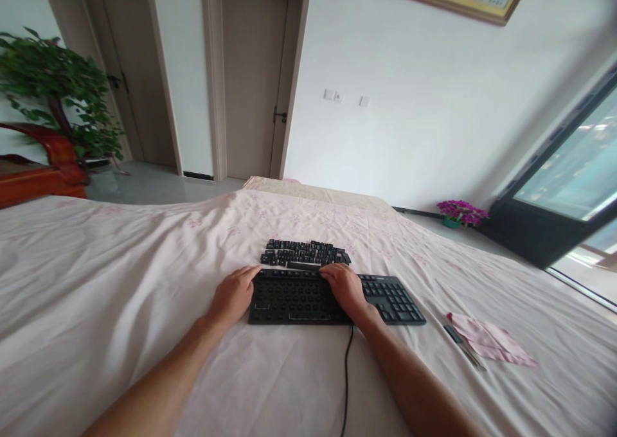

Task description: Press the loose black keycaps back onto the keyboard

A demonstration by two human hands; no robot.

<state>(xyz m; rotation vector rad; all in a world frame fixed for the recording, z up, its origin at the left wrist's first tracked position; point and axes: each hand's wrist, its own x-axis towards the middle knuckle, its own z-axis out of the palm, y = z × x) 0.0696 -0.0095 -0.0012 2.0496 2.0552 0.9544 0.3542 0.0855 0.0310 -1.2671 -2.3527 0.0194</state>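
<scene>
Here both hands' fingers (250,271) rest spread on the keyboard (299,302).

Head-worn view, forward-down over bed (96,283)

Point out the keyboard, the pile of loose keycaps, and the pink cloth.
keyboard (390,299): head view, on the keys of its right end.
pile of loose keycaps (304,252): head view, middle of the pile, just beyond the keyboard.
pink cloth (489,340): head view, centre of the cloth on the bedsheet.
</scene>
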